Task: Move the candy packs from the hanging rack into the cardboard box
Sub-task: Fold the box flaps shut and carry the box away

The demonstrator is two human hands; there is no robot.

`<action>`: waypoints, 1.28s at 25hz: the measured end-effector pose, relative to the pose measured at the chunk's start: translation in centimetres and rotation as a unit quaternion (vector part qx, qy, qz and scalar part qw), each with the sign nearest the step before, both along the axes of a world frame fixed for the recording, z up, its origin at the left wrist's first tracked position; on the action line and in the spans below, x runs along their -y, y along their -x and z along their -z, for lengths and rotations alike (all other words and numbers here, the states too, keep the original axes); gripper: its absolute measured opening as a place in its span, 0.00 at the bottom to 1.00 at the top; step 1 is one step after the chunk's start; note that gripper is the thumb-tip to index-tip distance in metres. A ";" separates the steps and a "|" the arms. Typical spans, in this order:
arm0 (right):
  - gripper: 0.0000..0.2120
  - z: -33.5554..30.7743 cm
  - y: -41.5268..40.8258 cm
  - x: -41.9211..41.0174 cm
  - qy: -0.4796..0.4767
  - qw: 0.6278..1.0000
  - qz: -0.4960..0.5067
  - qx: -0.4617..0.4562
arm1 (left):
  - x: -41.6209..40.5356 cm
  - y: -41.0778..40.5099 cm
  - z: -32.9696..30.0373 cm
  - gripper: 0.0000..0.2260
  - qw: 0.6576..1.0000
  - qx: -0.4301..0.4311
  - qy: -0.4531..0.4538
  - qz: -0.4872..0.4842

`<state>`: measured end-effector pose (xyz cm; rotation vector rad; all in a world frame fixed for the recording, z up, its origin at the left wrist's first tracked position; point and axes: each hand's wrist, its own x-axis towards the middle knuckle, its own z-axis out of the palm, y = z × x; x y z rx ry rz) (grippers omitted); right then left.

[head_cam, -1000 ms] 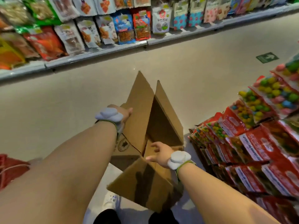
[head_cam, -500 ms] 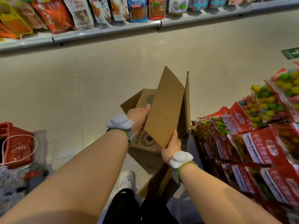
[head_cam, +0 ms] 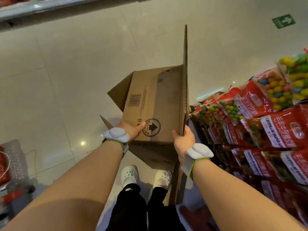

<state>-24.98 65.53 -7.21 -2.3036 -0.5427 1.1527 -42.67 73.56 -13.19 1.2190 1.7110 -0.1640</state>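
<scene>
Fingers (head_cam: 176,133) round edge-up cardboard box (head_cam: 155,100)

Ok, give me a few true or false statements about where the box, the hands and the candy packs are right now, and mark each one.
1. Both hands hold the cardboard box. True: the left hand and the right hand grip it.
2. The box rests on the floor. False: it is held up above the white shoes.
3. The candy packs hang to the person's right. True.
4. A candy pack is in the right hand. False: it grips only a box flap.
5. A red basket is at the left edge. True.
</scene>
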 end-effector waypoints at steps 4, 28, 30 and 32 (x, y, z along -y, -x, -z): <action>0.16 -1.7 2.1 -4.4 -0.048 0.998 -0.006 -0.047 | -2.3 2.6 -1.0 0.55 0.995 -0.019 0.014 -0.101; 0.18 8.2 6.3 -6.4 0.071 0.923 0.239 -0.291 | -5.5 7.1 0.0 0.28 0.963 -0.090 -0.219 -0.131; 0.15 9.0 6.4 -6.3 0.081 0.935 0.222 -0.264 | -6.1 7.2 0.8 0.31 0.948 -0.144 -0.243 -0.144; 0.14 9.1 7.1 -8.2 0.067 0.979 0.127 -0.148 | -7.1 7.1 1.2 0.31 0.951 -0.171 -0.237 -0.103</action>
